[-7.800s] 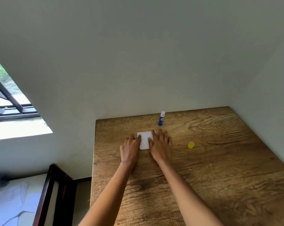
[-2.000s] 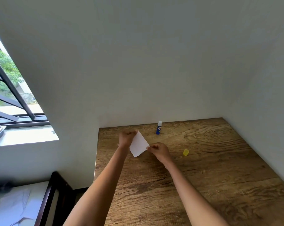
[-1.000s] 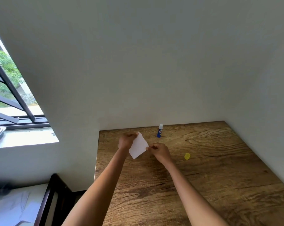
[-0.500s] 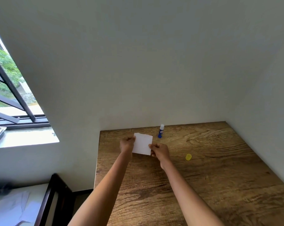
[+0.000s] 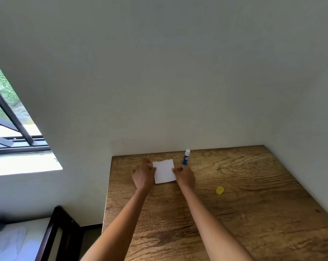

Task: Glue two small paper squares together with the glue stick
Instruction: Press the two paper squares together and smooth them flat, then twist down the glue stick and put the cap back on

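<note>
The left hand [image 5: 143, 176] and right hand [image 5: 184, 177] pinch the side edges of the white square paper [image 5: 164, 171] over the brown wooden table [image 5: 253, 213].

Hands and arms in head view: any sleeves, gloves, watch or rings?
Left hand and right hand are bare, no gloves. Both forearms are bare up to the frame edge, with no sleeves or watch showing. The fingers are too small to tell about rings.

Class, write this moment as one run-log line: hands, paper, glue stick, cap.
left hand + right hand: hold paper square by its sides | glue stick: upright, uncapped | yellow cap: on table
</note>
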`<action>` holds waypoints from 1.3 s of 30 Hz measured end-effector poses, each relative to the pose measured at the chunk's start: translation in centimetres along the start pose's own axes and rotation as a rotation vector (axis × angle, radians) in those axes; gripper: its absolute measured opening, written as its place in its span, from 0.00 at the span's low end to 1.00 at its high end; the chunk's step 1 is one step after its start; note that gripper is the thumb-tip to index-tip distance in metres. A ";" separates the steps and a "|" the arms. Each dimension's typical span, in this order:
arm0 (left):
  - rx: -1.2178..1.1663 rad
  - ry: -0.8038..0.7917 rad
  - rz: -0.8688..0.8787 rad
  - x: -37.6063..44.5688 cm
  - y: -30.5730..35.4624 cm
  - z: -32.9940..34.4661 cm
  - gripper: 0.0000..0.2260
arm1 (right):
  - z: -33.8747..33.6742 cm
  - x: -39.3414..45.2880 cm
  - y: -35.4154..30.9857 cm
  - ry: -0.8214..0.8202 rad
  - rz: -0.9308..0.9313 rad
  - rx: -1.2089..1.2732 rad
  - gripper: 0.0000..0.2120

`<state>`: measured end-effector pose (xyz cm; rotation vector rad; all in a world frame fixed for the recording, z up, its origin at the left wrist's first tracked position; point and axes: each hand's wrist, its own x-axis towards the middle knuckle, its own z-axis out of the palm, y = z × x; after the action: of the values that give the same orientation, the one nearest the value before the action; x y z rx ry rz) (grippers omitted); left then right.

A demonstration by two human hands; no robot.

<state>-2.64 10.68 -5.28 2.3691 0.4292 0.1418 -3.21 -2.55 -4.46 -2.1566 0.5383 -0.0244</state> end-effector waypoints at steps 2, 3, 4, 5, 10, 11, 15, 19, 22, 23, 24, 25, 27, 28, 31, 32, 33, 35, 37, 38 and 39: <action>0.069 0.015 0.053 0.2 -0.6 0.6 0.08 | 0.4 0.3 0.2 0.001 -0.036 -0.095 0.08; 0.089 0.025 0.078 0.2 -0.7 0.8 0.08 | 0.5 0.4 0.3 0.007 -0.058 -0.129 0.09; 0.101 0.035 0.106 0.2 -0.9 0.9 0.07 | 0.6 0.4 0.4 0.016 -0.081 -0.157 0.10; 0.115 0.044 0.134 0.2 -1.0 1.1 0.07 | 0.7 0.4 0.6 0.024 -0.103 -0.182 0.12; 0.200 0.038 0.200 0.1 -1.3 1.6 0.10 | 0.3 0.5 0.8 0.016 -0.133 -0.116 0.08; 0.189 0.045 0.190 0.0 -1.2 1.5 0.10 | 0.2 0.5 0.9 0.030 -0.126 -0.053 0.08; 0.152 0.085 0.189 -0.5 0.4 1.5 0.12 | -0.2 -0.3 2.2 0.245 -0.117 0.231 0.05; -0.089 -0.151 0.282 -0.8 4.0 3.1 0.18 | -1.3 0.1 3.3 0.328 -0.143 0.291 0.03; -0.310 -0.294 0.254 -0.9 6.8 5.0 0.22 | -2.4 2.0 3.5 0.224 -0.128 0.256 0.10; -0.358 -0.318 0.216 -0.9 7.6 5.4 0.22 | -2.7 2.6 3.5 0.179 -0.139 0.242 0.12; -0.397 -0.337 0.182 -0.8 8.1 5.7 0.22 | -2.9 3.0 3.4 0.137 -0.156 0.221 0.13; -0.426 -0.350 0.156 -0.7 8.5 6.1 0.21 | -3.1 3.5 3.5 0.098 -0.175 0.195 0.14; -0.454 -0.345 0.147 -0.4 8.8 6.5 0.18 | -3.3 4.3 3.7 0.040 -0.205 0.150 0.15; -0.449 -0.329 0.154 -0.4 8.8 6.6 0.15 | -3.4 4.6 3.7 0.019 -0.212 0.138 0.15; -0.472 -0.267 0.133 -0.4 8.9 6.4 0.10 | -3.7 4.8 3.5 -0.032 -0.232 0.157 0.14; -0.507 -0.256 0.117 -0.6 9.2 6.1 0.09 | -3.8 4.7 3.4 -0.050 -0.252 0.167 0.14; -0.551 -0.246 0.103 -0.7 9.4 5.6 0.08 | -3.9 4.5 3.3 -0.069 -0.279 0.178 0.14; -0.641 -0.232 0.095 -0.8 9.9 4.4 0.08 | -4.4 3.9 2.9 -0.102 -0.322 0.211 0.16; -0.710 -0.231 0.113 -0.9 10.6 2.5 0.07 | -5.4 3.1 1.9 -0.129 -0.368 0.260 0.16; -0.736 -0.234 0.138 -1.0 10.9 1.4 0.07 | -5.9 2.7 1.2 -0.140 -0.395 0.276 0.16; -0.756 -0.243 0.169 -1.0 11.2 0.3 0.06 | -6.4 2.3 0.5 -0.152 -0.428 0.288 0.16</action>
<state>-0.53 2.41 2.04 1.6433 0.0334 0.0734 -2.67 -8.54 -1.38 -1.9329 -0.0217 -0.1622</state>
